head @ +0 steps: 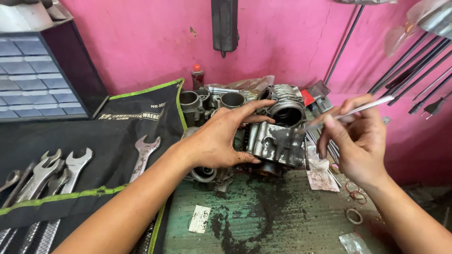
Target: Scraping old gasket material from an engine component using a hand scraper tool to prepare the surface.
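A grey, greasy metal engine part [275, 143] sits on the stained green workbench [263, 216]. My left hand [219, 138] rests on its left side, fingers spread over the top, thumb at its lower front edge. My right hand [358, 138] is to the right of the part and pinches a thin silver metal tool [362, 109] whose tip points down-left toward the part's top. Behind the part lie a finned cylinder [285, 106] and other round metal housings [212, 101].
A black tool roll [70, 155] with several wrenches lies at left, below a drawer cabinet [33, 75]. A small red-capped bottle [197, 75] stands by the pink wall. Rods lean at right. Paper scraps [200, 218] and rings [354, 215] lie on the bench.
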